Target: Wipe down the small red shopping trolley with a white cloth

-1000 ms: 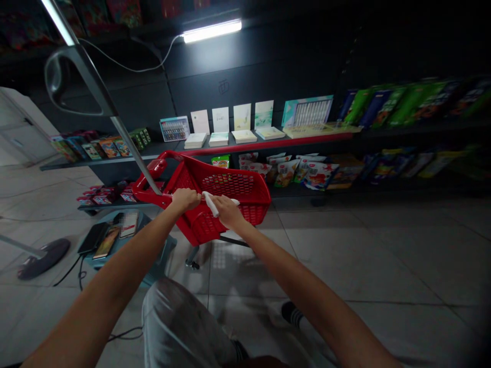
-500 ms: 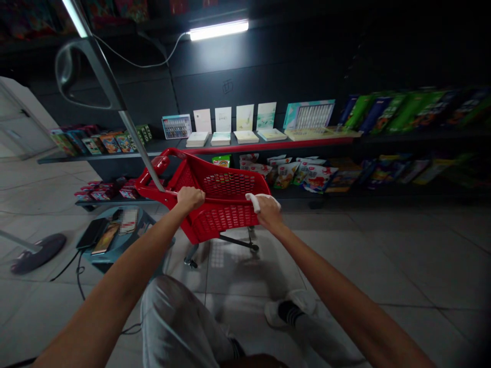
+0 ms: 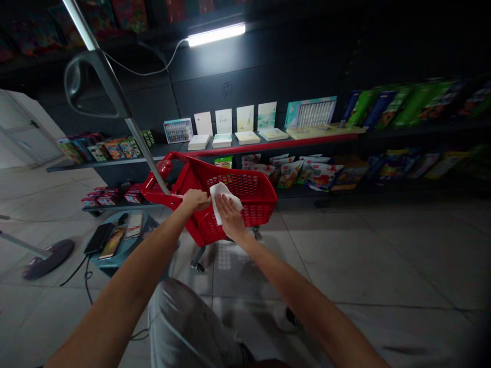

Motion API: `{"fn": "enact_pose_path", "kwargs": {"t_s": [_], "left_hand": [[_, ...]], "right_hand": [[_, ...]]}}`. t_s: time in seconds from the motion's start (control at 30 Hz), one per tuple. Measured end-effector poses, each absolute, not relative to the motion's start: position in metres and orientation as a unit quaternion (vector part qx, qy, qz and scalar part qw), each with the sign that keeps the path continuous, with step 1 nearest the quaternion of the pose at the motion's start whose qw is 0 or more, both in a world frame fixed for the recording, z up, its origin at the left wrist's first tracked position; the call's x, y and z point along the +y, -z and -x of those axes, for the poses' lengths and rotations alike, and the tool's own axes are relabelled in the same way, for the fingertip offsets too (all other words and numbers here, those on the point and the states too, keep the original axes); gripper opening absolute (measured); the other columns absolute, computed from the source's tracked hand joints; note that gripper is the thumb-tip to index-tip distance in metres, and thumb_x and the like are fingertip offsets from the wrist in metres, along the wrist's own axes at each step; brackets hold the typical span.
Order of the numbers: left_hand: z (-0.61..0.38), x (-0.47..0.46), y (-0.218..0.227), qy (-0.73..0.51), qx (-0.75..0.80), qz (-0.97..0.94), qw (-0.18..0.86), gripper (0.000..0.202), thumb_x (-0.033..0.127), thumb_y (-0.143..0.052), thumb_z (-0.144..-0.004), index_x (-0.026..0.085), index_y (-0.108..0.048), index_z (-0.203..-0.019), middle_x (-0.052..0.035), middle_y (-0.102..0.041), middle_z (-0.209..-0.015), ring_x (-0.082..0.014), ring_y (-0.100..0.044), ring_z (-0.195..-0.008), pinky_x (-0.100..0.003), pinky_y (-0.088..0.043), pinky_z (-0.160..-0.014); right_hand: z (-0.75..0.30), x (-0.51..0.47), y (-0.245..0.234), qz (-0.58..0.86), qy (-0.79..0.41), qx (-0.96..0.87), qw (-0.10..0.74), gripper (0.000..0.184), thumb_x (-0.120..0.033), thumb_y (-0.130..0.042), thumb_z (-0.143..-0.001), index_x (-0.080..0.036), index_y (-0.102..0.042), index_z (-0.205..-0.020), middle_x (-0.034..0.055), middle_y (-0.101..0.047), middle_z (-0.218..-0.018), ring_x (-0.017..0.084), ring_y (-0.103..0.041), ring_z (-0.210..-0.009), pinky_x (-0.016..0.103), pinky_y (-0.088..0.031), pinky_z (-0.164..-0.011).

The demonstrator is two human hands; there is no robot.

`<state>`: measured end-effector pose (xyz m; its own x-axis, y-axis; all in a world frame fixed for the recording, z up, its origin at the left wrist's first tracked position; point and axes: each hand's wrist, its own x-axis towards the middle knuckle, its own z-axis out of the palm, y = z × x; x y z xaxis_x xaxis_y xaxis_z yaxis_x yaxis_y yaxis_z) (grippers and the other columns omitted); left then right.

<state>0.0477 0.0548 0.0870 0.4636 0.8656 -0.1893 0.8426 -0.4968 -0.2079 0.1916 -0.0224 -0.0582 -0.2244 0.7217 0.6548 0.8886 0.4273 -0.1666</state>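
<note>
On floor at far left: a round dark stand base (image 3: 48, 259) with a thin pole, and a black cable (image 3: 75, 271) lying near it.

Low teal stool: a black phone (image 3: 98, 238) and a booklet (image 3: 112, 243) lie on its top (image 3: 142, 223).

Left hand (image 3: 195, 200): its fingers are curled and closed around the near rim of the basket; this grip seems to keep the basket steady.

Task thing: a red rolling shopping basket (image 3: 245, 191) stands on its wheels on the tiled floor, in front of the person, with a long metal pull handle (image 3: 141, 148) leaning up from its left end.

Right hand (image 3: 230, 217): its fingers (image 3: 226, 208) are a little spread and press a white cloth (image 3: 221, 199) flat on the basket's rim, not pinching it, so the whole palm seems to give pressure.

Shelves at back and right: greeting cards (image 3: 245, 118) stand above snack bags (image 3: 303, 175), and green packages (image 3: 406, 105) continue to the right.
</note>
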Motion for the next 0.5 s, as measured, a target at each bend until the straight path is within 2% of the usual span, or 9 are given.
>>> {"fn": "enact_pose_path", "kwargs": {"t_s": [0.13,0.23,0.3,0.4,0.5], "left_hand": [[-0.047,0.058,-0.089,-0.157,-0.449,0.877,0.068,0.081,0.076,-0.025,-0.098,0.02,-0.083,-0.107,-0.0186,-0.079,-0.111,-0.0313,-0.074,-0.111,-0.035,-0.054,-0.095],[-0.053,0.06,-0.087,-0.15,-0.431,0.887,0.074,0.084,0.078,-0.021,-0.098,0.021,-0.083,-0.107,-0.0177,-0.079,-0.112,-0.0312,-0.074,-0.11,-0.035,-0.055,-0.095],[-0.061,0.061,-0.086,-0.146,-0.432,0.887,0.076,0.085,0.078,-0.02,-0.098,0.021,-0.083,-0.108,-0.0176,-0.079,-0.112,-0.0314,-0.074,-0.11,-0.036,-0.055,-0.094],[-0.075,0.061,-0.084,-0.142,-0.435,0.886,0.074,0.087,0.078,-0.019,-0.097,0.019,-0.082,-0.111,-0.0191,-0.078,-0.113,-0.0322,-0.074,-0.11,-0.036,-0.055,-0.094],[-0.092,0.061,-0.083,-0.136,-0.438,0.886,0.068,0.089,0.078,-0.018,-0.097,0.016,-0.081,-0.114,-0.0215,-0.077,-0.115,-0.0335,-0.073,-0.111,-0.038,-0.056,-0.094]], "right_hand": [[-0.293,-0.034,0.058,0.503,0.14,-0.814,0.255,0.078,-0.001,-0.036,-0.089,-0.013,-0.032,-0.166,0.0102,-0.035,-0.169,0.023,-0.033,-0.157,0.047,-0.025,-0.132],[-0.364,-0.046,0.057,0.588,0.119,-0.763,0.239,0.072,-0.003,-0.037,-0.09,-0.007,-0.037,-0.162,0.0177,-0.044,-0.162,0.028,-0.047,-0.149,0.048,-0.037,-0.124],[-0.395,-0.052,0.059,0.671,0.094,-0.692,0.25,0.076,-0.007,-0.04,-0.089,-0.006,-0.031,-0.165,0.0214,-0.032,-0.168,0.034,-0.051,-0.144,0.052,-0.045,-0.117],[-0.407,-0.052,0.067,0.75,0.013,-0.592,0.293,0.085,-0.016,-0.046,-0.088,-0.01,-0.018,-0.169,0.0191,-0.021,-0.172,0.037,-0.056,-0.138,0.051,-0.054,-0.107],[-0.389,-0.04,0.081,0.775,-0.041,-0.507,0.374,0.088,-0.025,-0.048,-0.089,-0.01,-0.014,-0.169,0.0189,-0.017,-0.173,0.037,-0.046,-0.148,0.051,-0.05,-0.112]]}}
